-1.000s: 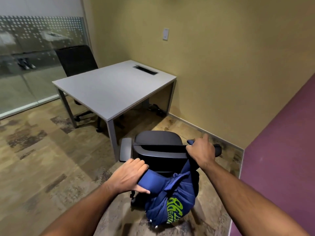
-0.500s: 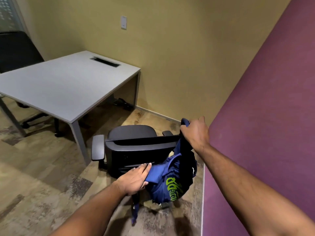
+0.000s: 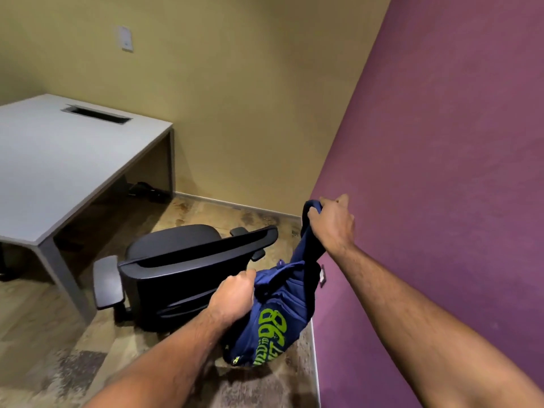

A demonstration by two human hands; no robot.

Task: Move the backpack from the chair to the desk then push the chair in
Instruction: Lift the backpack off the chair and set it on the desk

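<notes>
A dark blue backpack with lime-green lettering hangs in the air behind the black office chair, clear of its backrest. My right hand grips a strap at the top and holds it up near the purple wall. My left hand is closed on the bag's upper edge, right behind the chair back. The grey desk stands to the left, its corner leg just left of the chair's armrest.
A purple wall runs close along the right, with a small wall outlet behind the bag. A yellow wall with a switch plate is ahead. Cables lie under the desk. Patterned carpet floor lies to the lower left.
The right hand has lifted the strap up and to the right, off the chair's backrest. The left hand has closed on the bag's top. The view has swung right.
</notes>
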